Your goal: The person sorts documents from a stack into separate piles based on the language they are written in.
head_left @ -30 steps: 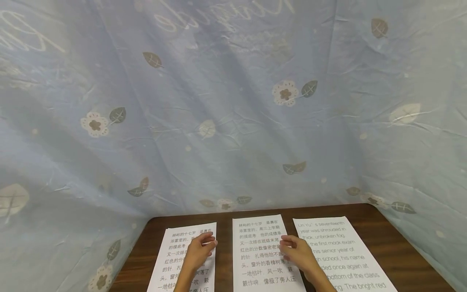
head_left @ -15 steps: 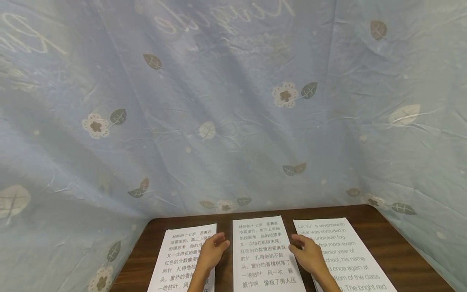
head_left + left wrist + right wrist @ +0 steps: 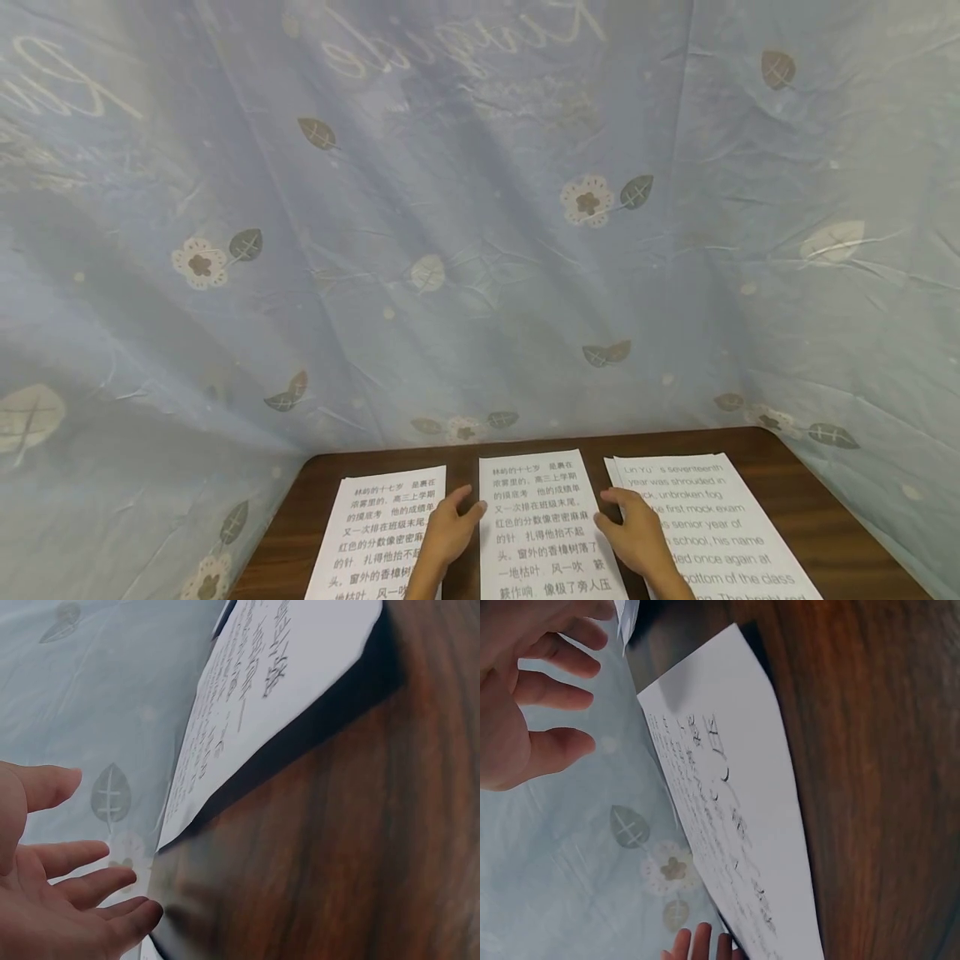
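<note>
A middle sheet (image 3: 536, 533) printed with Chinese text lies on the table between both hands. My left hand (image 3: 450, 529) is beside its left edge, fingers spread and relaxed, partly over the right edge of the left sheet (image 3: 382, 533). On the other side, my right hand (image 3: 633, 529) is in the gap by the middle sheet's right edge, overlapping the English-text sheet (image 3: 727, 533). The left wrist view has the left hand (image 3: 71, 885) with thumb and fingers apart, holding nothing. Nothing sits between the fingers of the right hand (image 3: 544, 697) in the right wrist view either.
The dark wooden table (image 3: 787, 492) has rounded far corners. A pale blue curtain (image 3: 480, 250) with leaf and flower prints hangs behind it and along the sides. Another sheet's edge (image 3: 612, 471) peeks out under the English sheet's left side.
My left hand has moved right, off the left sheet toward the middle one. My right hand has shifted right, off the middle sheet. The top English sheet has slid slightly right, baring one beneath.
</note>
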A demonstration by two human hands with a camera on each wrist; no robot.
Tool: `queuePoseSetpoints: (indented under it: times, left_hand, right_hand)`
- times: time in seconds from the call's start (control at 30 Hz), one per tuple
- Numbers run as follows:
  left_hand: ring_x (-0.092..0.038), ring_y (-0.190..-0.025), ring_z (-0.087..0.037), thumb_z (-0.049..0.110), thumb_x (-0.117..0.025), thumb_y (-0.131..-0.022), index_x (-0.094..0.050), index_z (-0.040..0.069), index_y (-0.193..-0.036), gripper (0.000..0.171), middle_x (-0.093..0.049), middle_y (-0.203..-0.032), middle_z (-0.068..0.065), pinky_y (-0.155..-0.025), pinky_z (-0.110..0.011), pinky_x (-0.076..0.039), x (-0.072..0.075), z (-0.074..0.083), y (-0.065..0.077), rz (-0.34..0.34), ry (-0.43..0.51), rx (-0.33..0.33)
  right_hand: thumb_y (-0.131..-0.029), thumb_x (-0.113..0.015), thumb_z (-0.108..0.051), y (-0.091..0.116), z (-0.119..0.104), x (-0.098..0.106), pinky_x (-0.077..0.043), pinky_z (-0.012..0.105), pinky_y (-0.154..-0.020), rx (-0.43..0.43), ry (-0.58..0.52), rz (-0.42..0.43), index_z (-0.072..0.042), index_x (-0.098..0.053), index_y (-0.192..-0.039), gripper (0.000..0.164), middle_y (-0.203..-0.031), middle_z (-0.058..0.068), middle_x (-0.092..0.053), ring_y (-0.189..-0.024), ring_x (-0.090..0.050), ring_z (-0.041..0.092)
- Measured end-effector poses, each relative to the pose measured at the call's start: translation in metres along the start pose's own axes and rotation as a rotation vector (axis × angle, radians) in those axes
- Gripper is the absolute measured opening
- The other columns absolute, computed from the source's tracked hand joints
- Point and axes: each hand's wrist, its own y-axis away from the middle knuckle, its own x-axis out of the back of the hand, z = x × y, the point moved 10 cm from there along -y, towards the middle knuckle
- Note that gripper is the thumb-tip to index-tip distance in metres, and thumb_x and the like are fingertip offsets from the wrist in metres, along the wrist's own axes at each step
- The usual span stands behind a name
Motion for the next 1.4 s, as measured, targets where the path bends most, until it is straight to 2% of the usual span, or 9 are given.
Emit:
queuePoseSetpoints:
  times: [0.07, 0.27, 0.43, 0.57, 0.77, 0.93, 1.1, 1.3, 1.4]
  left_hand:
    - [-0.045, -0.148, -0.057, 0.030, -0.070, -0.102, -0.055, -0.006, -0.150, 0.062, -0.054, -0.155, -0.032, -0.118, -0.075, -0.038, -0.003, 0.000, 0.000, 0.005, -0.001, 0.005]
    - [-0.044, -0.149, -0.057, 0.029, -0.070, -0.101, -0.054, -0.010, -0.149, 0.064, -0.050, -0.157, -0.036, -0.121, -0.073, -0.037, -0.011, 0.002, 0.000, 0.027, -0.047, -0.038]
    - [-0.031, -0.153, -0.064, 0.030, -0.072, -0.099, -0.054, -0.011, -0.148, 0.066, -0.041, -0.161, -0.039, -0.123, -0.077, -0.029, -0.013, 0.002, 0.001, 0.029, -0.082, -0.040]
    - [-0.021, -0.153, -0.069, 0.030, -0.073, -0.098, -0.054, -0.015, -0.146, 0.069, -0.036, -0.161, -0.044, -0.122, -0.082, -0.021, -0.015, 0.003, 0.002, -0.007, -0.098, -0.049]
    - [-0.018, -0.150, -0.075, 0.032, -0.073, -0.098, -0.051, -0.021, -0.144, 0.073, -0.031, -0.160, -0.050, -0.120, -0.085, -0.019, -0.023, 0.002, 0.003, -0.080, -0.180, -0.077]
    - [-0.017, -0.149, -0.076, 0.032, -0.073, -0.098, -0.053, -0.022, -0.142, 0.072, -0.030, -0.159, -0.051, -0.120, -0.085, -0.018, -0.025, 0.001, 0.005, -0.112, -0.201, -0.074]
    - [-0.017, -0.150, -0.076, 0.032, -0.074, -0.097, -0.059, -0.019, -0.137, 0.067, -0.032, -0.159, -0.050, -0.120, -0.086, -0.016, -0.025, 0.002, 0.007, -0.105, -0.185, -0.067]
    - [-0.018, -0.150, -0.075, 0.035, -0.074, -0.097, -0.061, -0.018, -0.136, 0.067, -0.035, -0.158, -0.049, -0.121, -0.085, -0.015, -0.024, 0.003, 0.007, -0.094, -0.171, -0.063]
    - [-0.020, -0.150, -0.074, 0.032, -0.075, -0.096, -0.061, -0.017, -0.137, 0.065, -0.036, -0.158, -0.049, -0.121, -0.084, -0.018, -0.023, 0.001, 0.005, -0.095, -0.143, -0.067]
  right_hand:
    - [-0.097, -0.071, -0.014, 0.000, 0.000, -0.001, -0.041, 0.073, -0.117, 0.008, 0.020, -0.005, 0.011, -0.069, -0.130, 0.042, -0.151, 0.035, -0.055, -0.144, -0.048, 0.058]
    - [-0.095, -0.073, -0.018, -0.003, 0.007, -0.007, -0.039, 0.077, -0.116, -0.013, 0.070, -0.039, 0.011, -0.067, -0.133, 0.048, -0.155, 0.038, -0.048, -0.144, -0.044, 0.062]
    - [-0.096, -0.073, -0.020, -0.003, 0.009, -0.010, -0.032, 0.077, -0.120, -0.017, 0.076, -0.065, 0.013, -0.062, -0.139, 0.056, -0.161, 0.038, -0.042, -0.151, -0.036, 0.061]
    - [-0.096, -0.074, -0.024, -0.004, 0.009, -0.015, -0.024, 0.077, -0.123, -0.012, 0.091, -0.111, 0.016, -0.056, -0.144, 0.064, -0.165, 0.038, -0.035, -0.155, -0.025, 0.061]
    - [-0.095, -0.076, -0.029, -0.003, 0.016, -0.028, -0.015, 0.080, -0.123, -0.018, 0.089, -0.180, 0.022, -0.054, -0.141, 0.072, -0.165, 0.041, -0.029, -0.157, -0.017, 0.062]
    - [-0.095, -0.077, -0.028, -0.002, 0.017, -0.032, -0.012, 0.081, -0.123, -0.018, 0.092, -0.189, 0.024, -0.058, -0.135, 0.068, -0.165, 0.042, -0.030, -0.157, -0.017, 0.062]
    - [-0.096, -0.075, -0.025, 0.000, 0.013, -0.032, -0.012, 0.081, -0.123, -0.013, 0.091, -0.190, 0.023, -0.061, -0.132, 0.062, -0.164, 0.042, -0.032, -0.157, -0.018, 0.061]
    - [-0.096, -0.074, -0.023, 0.001, 0.008, -0.029, -0.015, 0.081, -0.123, 0.001, 0.104, -0.175, 0.019, -0.064, -0.131, 0.056, -0.161, 0.042, -0.038, -0.156, -0.022, 0.062]
    - [-0.095, -0.076, -0.019, 0.001, 0.004, -0.025, -0.021, 0.080, -0.122, 0.010, 0.096, -0.153, 0.014, -0.066, -0.133, 0.051, -0.159, 0.040, -0.044, -0.154, -0.027, 0.062]
